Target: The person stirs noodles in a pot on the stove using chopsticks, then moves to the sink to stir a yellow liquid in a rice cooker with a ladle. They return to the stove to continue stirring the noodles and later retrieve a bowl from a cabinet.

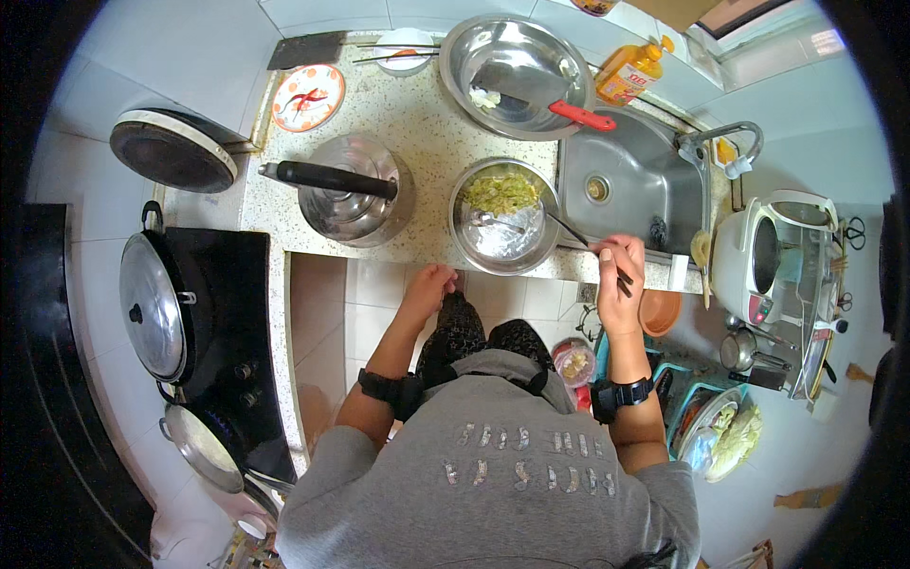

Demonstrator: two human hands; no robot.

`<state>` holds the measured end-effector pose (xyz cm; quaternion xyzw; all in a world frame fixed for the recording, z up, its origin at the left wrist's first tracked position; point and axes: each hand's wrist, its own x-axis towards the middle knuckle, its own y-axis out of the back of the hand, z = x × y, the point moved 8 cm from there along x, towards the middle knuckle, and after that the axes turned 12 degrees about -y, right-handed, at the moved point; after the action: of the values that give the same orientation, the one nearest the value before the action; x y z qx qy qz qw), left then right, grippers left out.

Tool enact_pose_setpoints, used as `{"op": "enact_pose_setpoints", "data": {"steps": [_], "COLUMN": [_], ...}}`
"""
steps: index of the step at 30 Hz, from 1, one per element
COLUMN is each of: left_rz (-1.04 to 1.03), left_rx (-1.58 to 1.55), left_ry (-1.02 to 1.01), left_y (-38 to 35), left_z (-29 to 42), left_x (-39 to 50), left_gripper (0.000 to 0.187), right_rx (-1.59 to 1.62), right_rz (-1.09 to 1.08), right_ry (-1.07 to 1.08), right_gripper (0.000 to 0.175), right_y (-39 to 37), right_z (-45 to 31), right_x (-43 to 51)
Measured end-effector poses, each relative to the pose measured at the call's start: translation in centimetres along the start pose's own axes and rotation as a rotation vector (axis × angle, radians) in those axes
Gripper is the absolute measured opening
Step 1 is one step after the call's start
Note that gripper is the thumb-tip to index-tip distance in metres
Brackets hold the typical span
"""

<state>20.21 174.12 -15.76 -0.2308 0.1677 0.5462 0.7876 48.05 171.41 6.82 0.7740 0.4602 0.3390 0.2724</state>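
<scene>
My right hand (620, 277) grips a pair of dark chopsticks (569, 229) at the counter's front edge. Their far ends reach over the rim of a stainless steel bowl (501, 259). Chopped pale-green vegetable (501, 193) lies along the bowl's far side; shiny bare metal shows nearer to me. At the front edge of the counter, left of the bowl, my left hand (429, 290) has its fingers curled in, with nothing visible in them. A steel kettle (348, 206) with a black handle stands beyond that hand, to its left.
Behind the bowl, a large steel basin (466, 92) holds a red-handled cleaver (579, 114). The sink (625, 163) lies right, with a yellow bottle (631, 71) behind. Red chillies (307, 99) lie on a plate (290, 117). A lidded wok (153, 306) and a pan (206, 448) sit left.
</scene>
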Motion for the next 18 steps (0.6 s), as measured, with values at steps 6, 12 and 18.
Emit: {"op": "enact_pose_setpoints", "data": {"steps": [6,12,18], "left_rz": [-0.016,0.089,0.248], "left_rx": [0.058,0.011,-0.133], "left_ry": [0.117,0.097,0.084], "left_y": [-0.2,0.4,1.3], "left_z": [0.1,1.3,1.3], "left_x": [3.1,2.8,0.1], "left_gripper": [0.026,0.026,0.023], "right_rx": [-0.258,-0.702,-0.75], "right_rz": [-0.438,-0.784,-0.775], "right_ry": [-0.065,0.11,0.193], "right_gripper": [0.019,0.017,0.016], "right_y": [-9.5,-21.8,-25.2], "right_z": [1.1,5.9,7.8], "right_x": [3.3,1.6,0.3]}}
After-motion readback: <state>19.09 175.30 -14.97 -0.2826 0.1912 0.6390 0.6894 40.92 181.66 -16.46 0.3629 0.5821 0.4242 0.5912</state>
